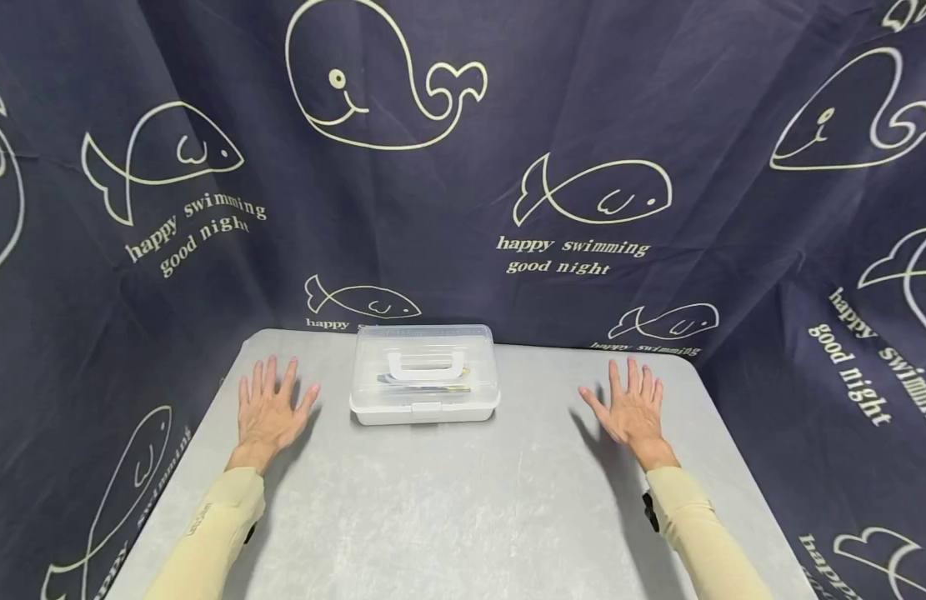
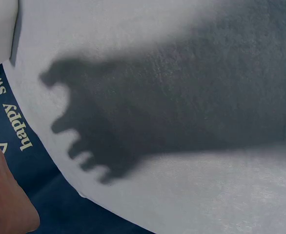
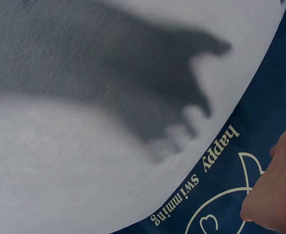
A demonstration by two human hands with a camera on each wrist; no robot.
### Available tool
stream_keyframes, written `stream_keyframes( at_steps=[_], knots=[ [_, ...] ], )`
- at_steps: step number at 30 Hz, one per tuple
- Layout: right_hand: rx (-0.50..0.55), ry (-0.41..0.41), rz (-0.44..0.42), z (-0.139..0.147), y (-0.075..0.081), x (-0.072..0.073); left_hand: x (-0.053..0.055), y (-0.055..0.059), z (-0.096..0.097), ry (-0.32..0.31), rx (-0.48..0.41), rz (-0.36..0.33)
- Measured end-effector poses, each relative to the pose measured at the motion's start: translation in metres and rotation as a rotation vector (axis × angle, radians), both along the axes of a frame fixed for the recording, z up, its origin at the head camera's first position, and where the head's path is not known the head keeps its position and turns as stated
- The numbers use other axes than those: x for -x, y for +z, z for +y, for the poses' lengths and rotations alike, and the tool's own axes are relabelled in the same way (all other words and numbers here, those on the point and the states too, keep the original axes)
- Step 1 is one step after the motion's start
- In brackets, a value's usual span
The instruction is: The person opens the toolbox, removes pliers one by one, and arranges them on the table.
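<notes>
A white plastic box with a clear lid and a white carry handle stands at the back of the table, left of centre. Through the lid, a few thin items show, partly blurred. My left hand is held over the table to the left of the box, fingers spread and holding nothing. On the box's right, farther away, my right hand hovers with fingers spread, also holding nothing. Each wrist view shows a hand's shadow on the tabletop, with only part of the hand at the frame's edge.
The light grey table has rounded back corners. A dark blue curtain with white whale and fish drawings hangs close behind it and along both sides. The box's front latch faces me.
</notes>
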State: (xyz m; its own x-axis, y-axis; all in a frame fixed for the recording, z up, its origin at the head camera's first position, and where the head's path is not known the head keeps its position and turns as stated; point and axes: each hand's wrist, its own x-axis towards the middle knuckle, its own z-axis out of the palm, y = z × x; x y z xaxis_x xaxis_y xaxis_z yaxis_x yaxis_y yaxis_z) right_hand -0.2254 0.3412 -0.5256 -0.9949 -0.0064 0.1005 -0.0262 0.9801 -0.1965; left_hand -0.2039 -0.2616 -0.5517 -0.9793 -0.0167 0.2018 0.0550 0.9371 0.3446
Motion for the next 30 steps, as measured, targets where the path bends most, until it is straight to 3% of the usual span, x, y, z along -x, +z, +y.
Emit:
stream_keyframes(
  at_steps=[8, 15, 23, 30],
  knots=[
    [0.018, 0.009, 0.016, 0.001, 0.0, 0.0, 0.002, 0.0, -0.001, 0.019, 0.015, 0.005],
    [0.05, 0.038, 0.134, -0.002, -0.003, 0.003, 0.002, 0.003, 0.003, 0.047, -0.004, 0.006],
    [0.213, 0.034, 0.251, -0.008, -0.003, 0.004, 0.002, 0.005, 0.009, 0.105, -0.072, 0.092],
    [0.331, 0.012, 0.236, -0.015, 0.001, 0.004, 0.004, 0.01, 0.015, 0.151, -0.14, 0.056]
  ],
)
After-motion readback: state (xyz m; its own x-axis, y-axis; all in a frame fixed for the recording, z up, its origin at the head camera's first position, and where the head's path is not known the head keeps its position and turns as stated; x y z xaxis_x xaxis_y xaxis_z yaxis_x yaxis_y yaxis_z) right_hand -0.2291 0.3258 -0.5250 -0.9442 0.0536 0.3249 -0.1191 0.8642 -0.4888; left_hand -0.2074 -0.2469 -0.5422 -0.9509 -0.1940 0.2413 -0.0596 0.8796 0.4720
